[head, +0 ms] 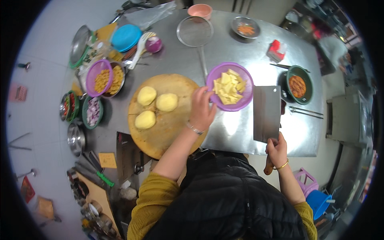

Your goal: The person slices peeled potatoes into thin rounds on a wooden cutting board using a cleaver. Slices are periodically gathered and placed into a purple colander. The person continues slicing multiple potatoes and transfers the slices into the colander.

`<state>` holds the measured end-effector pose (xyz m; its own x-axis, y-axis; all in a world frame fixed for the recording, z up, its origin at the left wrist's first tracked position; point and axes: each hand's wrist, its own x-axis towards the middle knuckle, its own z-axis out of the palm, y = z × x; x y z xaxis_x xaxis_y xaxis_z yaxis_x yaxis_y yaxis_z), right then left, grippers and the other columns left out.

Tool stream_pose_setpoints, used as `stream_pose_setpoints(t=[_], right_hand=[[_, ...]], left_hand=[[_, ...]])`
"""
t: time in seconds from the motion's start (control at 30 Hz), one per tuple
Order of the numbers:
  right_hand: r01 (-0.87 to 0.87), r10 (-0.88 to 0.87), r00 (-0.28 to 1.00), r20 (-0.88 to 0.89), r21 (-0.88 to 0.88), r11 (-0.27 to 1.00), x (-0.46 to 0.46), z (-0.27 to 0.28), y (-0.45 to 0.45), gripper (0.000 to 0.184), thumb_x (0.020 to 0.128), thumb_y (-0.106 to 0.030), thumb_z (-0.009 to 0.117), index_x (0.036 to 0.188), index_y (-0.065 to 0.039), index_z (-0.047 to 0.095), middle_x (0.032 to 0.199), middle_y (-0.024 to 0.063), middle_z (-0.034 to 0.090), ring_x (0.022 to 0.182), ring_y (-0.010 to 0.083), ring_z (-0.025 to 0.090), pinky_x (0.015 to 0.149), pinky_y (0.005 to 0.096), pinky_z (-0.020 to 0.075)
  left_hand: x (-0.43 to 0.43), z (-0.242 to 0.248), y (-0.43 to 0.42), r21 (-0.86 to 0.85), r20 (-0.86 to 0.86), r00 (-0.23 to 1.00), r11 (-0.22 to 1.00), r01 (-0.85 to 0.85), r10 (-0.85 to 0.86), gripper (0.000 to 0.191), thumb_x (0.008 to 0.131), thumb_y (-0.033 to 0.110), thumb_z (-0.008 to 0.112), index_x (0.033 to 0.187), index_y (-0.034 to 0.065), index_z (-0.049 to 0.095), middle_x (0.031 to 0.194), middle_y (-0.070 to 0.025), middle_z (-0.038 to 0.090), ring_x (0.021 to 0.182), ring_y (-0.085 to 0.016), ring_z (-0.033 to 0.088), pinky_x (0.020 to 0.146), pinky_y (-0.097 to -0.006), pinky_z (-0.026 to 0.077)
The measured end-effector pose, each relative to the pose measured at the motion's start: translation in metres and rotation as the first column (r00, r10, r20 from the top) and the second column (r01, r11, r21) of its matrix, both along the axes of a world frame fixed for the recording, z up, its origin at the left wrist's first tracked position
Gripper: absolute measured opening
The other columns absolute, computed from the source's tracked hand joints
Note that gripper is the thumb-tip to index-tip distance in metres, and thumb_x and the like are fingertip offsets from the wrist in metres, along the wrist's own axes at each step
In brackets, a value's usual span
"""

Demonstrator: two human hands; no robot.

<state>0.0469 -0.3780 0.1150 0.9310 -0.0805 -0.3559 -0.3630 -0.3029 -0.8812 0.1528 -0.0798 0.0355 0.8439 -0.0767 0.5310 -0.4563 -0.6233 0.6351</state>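
Observation:
My right hand [276,150] grips the wooden handle of a broad cleaver [266,114], its blade held beside a purple plastic colander [251,90]. Pale yellow potato slices [229,87] lie in the colander. On its left rim are the fingers of my left hand [203,109], holding it at the edge. To the left sits a round wooden chopping board [174,138]. Three whole peeled potatoes rest there: an upper one [146,96], one to its right [166,102] and a lower one [145,119]. My left forearm covers the board's lower right part.
Bowls stand along the steel table [228,132]: chopped purple onion [93,111] at left, shredded orange food [246,29] at back, a green bowl [309,90] at right. A long-handled strainer [195,31] lies behind the colander. Chopsticks [306,112] lie near the right edge.

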Motion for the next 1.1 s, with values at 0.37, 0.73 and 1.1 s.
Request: stream_pose_setpoints(t=[0.37,0.73,1.1], right_hand=[[-0.693,0.821,0.561,0.106,-0.483,0.536,0.029,-0.018,0.105,0.036,0.08,-0.002,0.053,0.115,-0.004,0.049,0.085,0.0229,0.062,0.075,0.0411,0.062,0.065,0.0477,0.0504],[-0.8,0.863,0.485,-0.146,-0.472,0.37,0.036,-0.008,0.13,0.053,0.08,0.001,0.049,0.131,-0.003,0.038,0.078,0.0268,0.062,0.074,0.045,0.061,0.069,0.0522,0.0485],[-0.857,0.915,0.376,-0.147,-0.431,0.283,0.026,0.038,0.153,0.047,0.078,0.0,0.055,0.123,0.0,0.042,0.073,0.0213,0.061,0.067,0.041,0.061,0.061,0.0475,0.0493]], left_hand=[[-0.097,-0.002,0.2,0.491,-0.23,0.83,0.797,-0.352,0.508,0.065,0.065,0.017,0.078,0.12,0.002,0.048,0.124,-0.0206,0.048,0.116,-0.039,0.043,0.101,-0.0484,0.036],[-0.167,0.009,0.102,0.34,-0.363,0.809,0.874,-0.347,0.462,0.068,0.064,0.032,0.081,0.118,0.0038,0.051,0.116,-0.0163,0.051,0.104,-0.036,0.049,0.087,-0.046,0.041],[-0.168,-0.001,0.121,0.321,-0.178,0.974,0.944,-0.08,0.143,0.058,0.068,0.022,0.077,0.117,0.003,0.054,0.121,-0.0137,0.053,0.106,-0.034,0.05,0.089,-0.0425,0.043]])
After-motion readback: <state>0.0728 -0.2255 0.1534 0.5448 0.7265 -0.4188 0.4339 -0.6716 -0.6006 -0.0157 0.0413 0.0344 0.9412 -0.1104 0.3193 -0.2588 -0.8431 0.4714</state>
